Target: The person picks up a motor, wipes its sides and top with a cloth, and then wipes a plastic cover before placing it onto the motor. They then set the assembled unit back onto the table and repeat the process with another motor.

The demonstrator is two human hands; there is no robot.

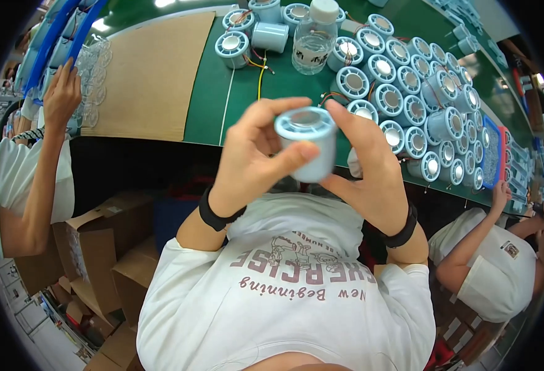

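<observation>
Between my two hands, above the near edge of the table, is a light-blue cylindrical housing [315, 154] with a slotted rim and a silver disc on its top. It is slightly blurred. My left hand [250, 148] grips it from the left, thumb across the front and fingers behind the rim. From the right, my right hand [371, 164] curls round it, index finger by the rim and thumb by the lower edge. Many similar blue housings [380, 68] with thin wires crowd the table at the right. A few more housings [232, 46] are grouped at the far middle.
A clear bottle with a white cap [314, 46] stands among the housings on the green table [207, 111]. To the left are a cardboard sheet [151, 77], clear plastic rings [95, 80] and a co-worker's hand [61, 96]. Another person's hand [501, 195] is by a tray at right. Open cartons [99, 247] lie below.
</observation>
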